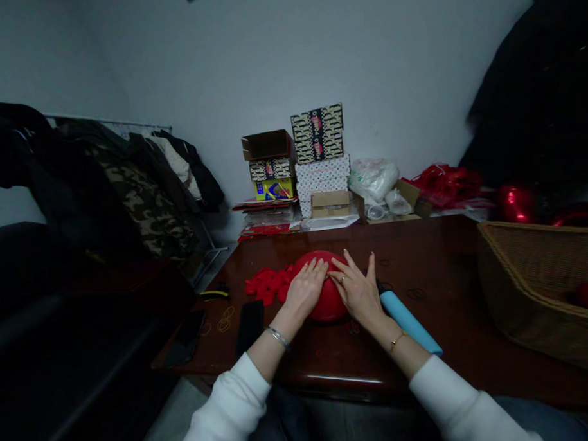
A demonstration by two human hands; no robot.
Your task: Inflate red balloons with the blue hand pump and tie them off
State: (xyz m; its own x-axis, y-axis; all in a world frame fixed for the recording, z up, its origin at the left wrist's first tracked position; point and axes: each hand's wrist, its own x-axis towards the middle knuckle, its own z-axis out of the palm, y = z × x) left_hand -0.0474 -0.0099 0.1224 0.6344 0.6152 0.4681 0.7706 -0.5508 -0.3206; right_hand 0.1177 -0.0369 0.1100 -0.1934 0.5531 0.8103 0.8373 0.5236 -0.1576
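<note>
A round red balloon rests on the dark brown table, under both hands. My left hand lies on its upper left side with the fingers stretched out. My right hand is on its upper right; the thumb and index finger come together near the top and the other fingers are spread. Whatever may be between those fingertips is too small to make out. Several limp red balloons lie in a pile just left of the round one. A light blue cylinder lies beside my right forearm.
A black phone, rubber bands and a yellow-black curved item lie at the left. A wicker basket stands at the right. Stacked boxes, plastic bags and red ribbon line the wall.
</note>
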